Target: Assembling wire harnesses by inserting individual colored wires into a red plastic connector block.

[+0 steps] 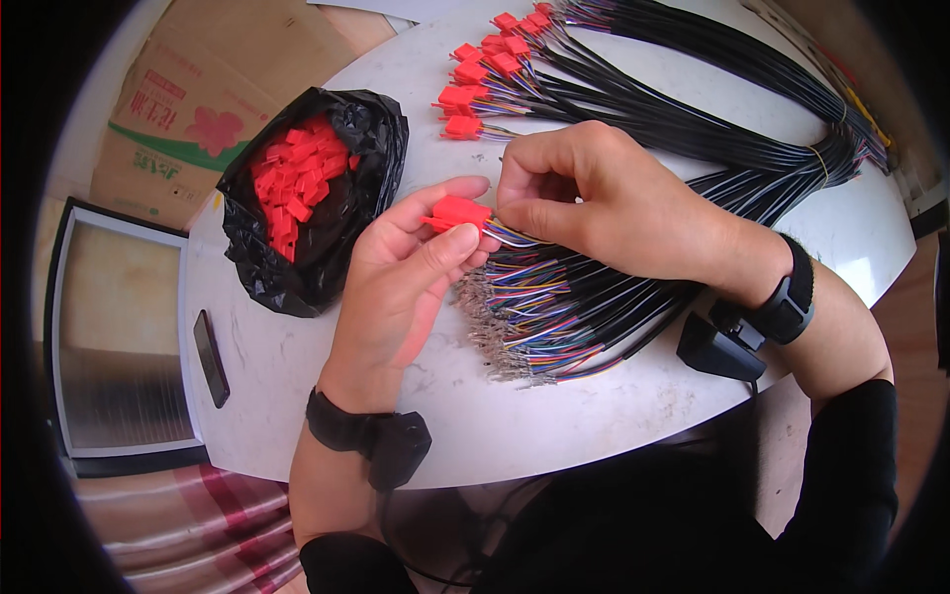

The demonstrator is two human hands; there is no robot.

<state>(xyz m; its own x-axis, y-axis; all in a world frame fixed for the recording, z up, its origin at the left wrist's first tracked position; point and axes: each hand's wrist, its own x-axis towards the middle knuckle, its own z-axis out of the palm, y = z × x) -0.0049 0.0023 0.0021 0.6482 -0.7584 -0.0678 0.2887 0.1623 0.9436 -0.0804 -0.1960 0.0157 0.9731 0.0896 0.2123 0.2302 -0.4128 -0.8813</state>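
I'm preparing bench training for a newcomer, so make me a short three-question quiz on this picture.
1. Multiple choice: which holds the red connector housing? a) the left hand b) the right hand c) neither
2. True or false: the black plastic bag lies to the right of the left hand.
3. Fill in: the wire ends nearest the person show bare metal tips, while several black cables farther out end in red ____.

Key
1. a. The right hand is at the wires behind it.
2. False: the black plastic bag, with loose red pieces inside, lies to its left.
3. Housings.
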